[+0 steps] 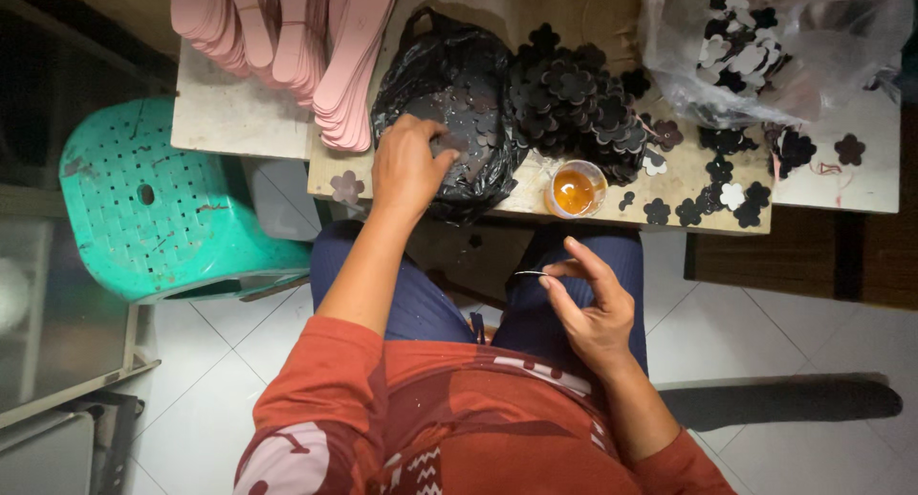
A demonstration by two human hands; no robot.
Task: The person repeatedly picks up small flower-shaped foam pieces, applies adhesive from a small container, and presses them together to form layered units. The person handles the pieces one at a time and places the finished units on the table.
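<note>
My left hand (pixel 409 165) reaches into an open black plastic bag (pixel 459 69) of dark flower-shaped cutouts on the wooden board (pixel 593 12), its fingertips pinching at a cutout. My right hand (pixel 588 304) hovers over my lap, thumb and forefinger holding a thin metal needle (pixel 529 273) that points left. A heap of dark flower cutouts (pixel 579 103) lies beside the bag. A small round cup of orange glue (pixel 575 189) stands at the board's front edge, just above my right hand.
Stacks of pink flat strips (pixel 287 36) hang over the board's left part. A clear plastic bag (pixel 765 45) with dark and pale flowers sits at the right, loose flowers (pixel 727 194) below it. A green plastic stool (pixel 158 203) stands at my left on the tiled floor.
</note>
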